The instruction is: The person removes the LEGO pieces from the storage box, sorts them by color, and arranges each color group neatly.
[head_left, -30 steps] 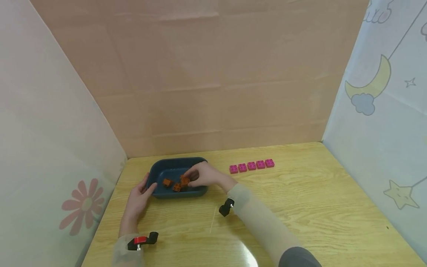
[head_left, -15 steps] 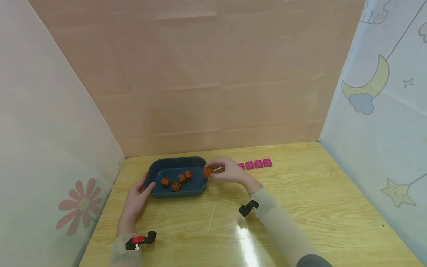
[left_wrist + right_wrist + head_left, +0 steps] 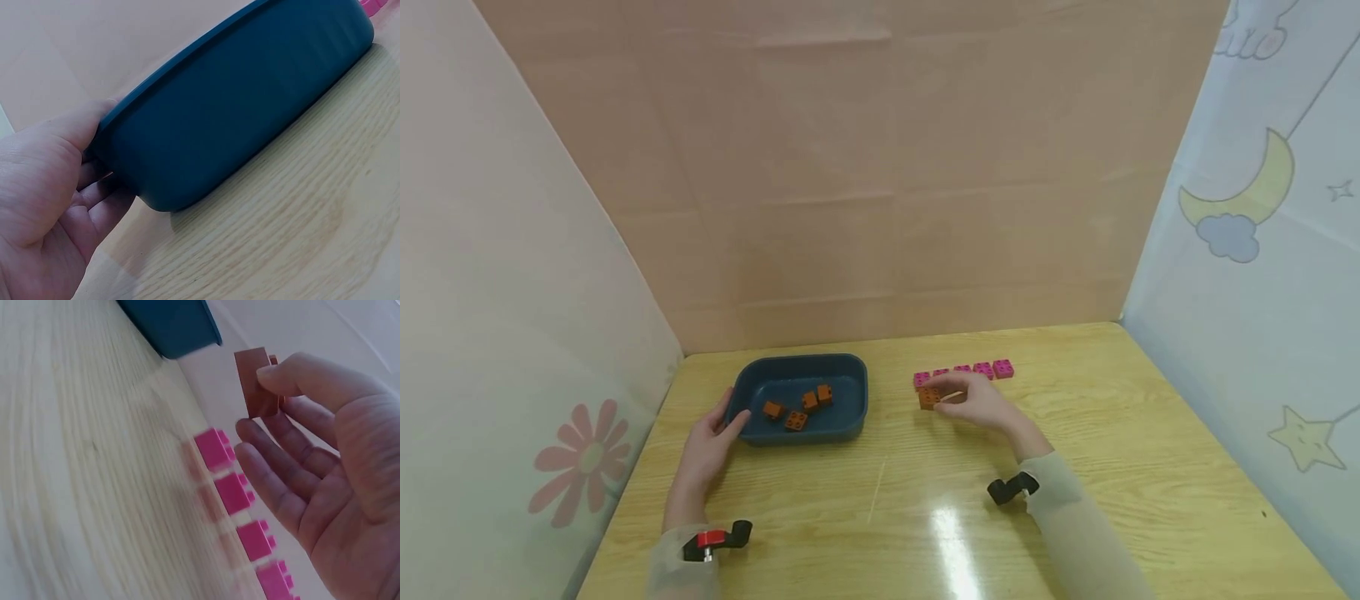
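My left hand (image 3: 706, 446) grips the left end of a dark blue tray (image 3: 820, 438), thumb over the rim and fingers against the outer wall, as the left wrist view (image 3: 212, 119) shows too. Several orange-brown building bricks (image 3: 796, 421) lie loose in the tray. Right of it, my right hand (image 3: 992, 406) pinches another orange-brown building brick (image 3: 253, 384) between thumb and fingers. In the right wrist view this brick is held above the table. Behind that hand runs a row of several pink building bricks (image 3: 1003, 369), partly covered by its fingers in the head view.
The wooden table (image 3: 820, 517) reaches back to a tan cloth wall (image 3: 887, 208). Patterned white panels stand at the left (image 3: 535, 275) and right (image 3: 1262, 333). Each sleeve carries a small black wrist mount (image 3: 1013, 487).
My right hand has lifted an orange-brown building brick out of the tray and carried it right, to just in front of the pink row. The left hand and tray have stayed in place.
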`<control>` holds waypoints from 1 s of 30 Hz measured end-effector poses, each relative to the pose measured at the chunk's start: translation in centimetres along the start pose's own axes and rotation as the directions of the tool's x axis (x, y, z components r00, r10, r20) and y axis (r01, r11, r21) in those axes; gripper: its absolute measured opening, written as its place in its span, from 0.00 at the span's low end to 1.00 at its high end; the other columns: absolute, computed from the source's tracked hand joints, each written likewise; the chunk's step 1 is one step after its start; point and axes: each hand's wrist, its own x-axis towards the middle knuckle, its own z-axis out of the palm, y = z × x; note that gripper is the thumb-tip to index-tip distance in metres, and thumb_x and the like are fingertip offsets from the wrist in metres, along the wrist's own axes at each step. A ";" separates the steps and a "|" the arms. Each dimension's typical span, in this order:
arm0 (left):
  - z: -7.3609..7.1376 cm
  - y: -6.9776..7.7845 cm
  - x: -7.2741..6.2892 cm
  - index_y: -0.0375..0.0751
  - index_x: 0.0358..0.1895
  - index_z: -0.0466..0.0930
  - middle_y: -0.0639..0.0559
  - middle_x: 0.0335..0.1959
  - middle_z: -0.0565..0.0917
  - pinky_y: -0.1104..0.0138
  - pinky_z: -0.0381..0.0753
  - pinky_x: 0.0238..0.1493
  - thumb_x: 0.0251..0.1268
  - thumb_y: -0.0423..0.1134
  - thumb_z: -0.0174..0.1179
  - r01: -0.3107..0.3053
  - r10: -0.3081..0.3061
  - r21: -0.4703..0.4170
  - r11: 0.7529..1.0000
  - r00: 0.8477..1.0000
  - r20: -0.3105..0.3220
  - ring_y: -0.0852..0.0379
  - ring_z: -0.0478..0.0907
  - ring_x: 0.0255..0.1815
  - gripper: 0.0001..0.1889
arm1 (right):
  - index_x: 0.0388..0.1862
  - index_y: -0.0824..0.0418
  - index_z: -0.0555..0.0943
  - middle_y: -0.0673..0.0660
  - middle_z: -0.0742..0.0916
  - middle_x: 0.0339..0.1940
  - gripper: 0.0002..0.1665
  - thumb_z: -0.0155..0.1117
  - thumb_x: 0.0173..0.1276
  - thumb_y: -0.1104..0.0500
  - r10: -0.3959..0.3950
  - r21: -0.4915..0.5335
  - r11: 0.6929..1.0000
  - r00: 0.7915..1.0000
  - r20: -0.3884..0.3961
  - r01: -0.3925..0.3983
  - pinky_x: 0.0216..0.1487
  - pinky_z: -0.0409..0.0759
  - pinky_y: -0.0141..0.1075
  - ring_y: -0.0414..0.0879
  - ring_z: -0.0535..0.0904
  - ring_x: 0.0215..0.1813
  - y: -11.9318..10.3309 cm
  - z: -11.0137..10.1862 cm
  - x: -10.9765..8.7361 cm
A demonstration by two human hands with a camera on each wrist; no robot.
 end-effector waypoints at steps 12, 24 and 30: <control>0.0 -0.4 0.1 0.47 0.88 0.51 0.46 0.87 0.53 0.83 0.63 0.67 0.83 0.55 0.60 0.008 -0.007 0.028 1.000 1.000 -0.007 0.45 0.55 0.85 0.42 | 0.67 0.50 0.85 0.48 0.89 0.58 0.25 0.76 0.73 0.54 0.126 -0.012 0.992 0.991 -0.043 -0.127 0.65 0.83 0.49 0.48 0.85 0.59 1.6 1.0 -0.4; 0.0 0.0 0.0 0.47 0.88 0.51 0.47 0.88 0.52 0.81 0.65 0.68 0.83 0.54 0.60 0.002 -0.002 0.000 1.000 1.000 0.003 0.45 0.55 0.85 0.41 | 0.67 0.59 0.86 0.53 0.90 0.57 0.23 0.74 0.74 0.60 0.062 -0.101 0.992 0.996 -0.067 -0.069 0.64 0.83 0.49 0.51 0.85 0.60 1.9 1.3 -0.2; -0.1 -0.1 -0.1 0.47 0.88 0.51 0.46 0.87 0.53 0.79 0.65 0.69 0.83 0.56 0.59 0.011 -0.010 0.043 0.999 1.000 -0.006 0.44 0.56 0.85 0.41 | 0.67 0.61 0.85 0.55 0.90 0.58 0.23 0.73 0.74 0.62 0.049 -0.126 0.990 0.996 -0.080 -0.059 0.64 0.84 0.49 0.52 0.85 0.61 1.8 1.6 -0.1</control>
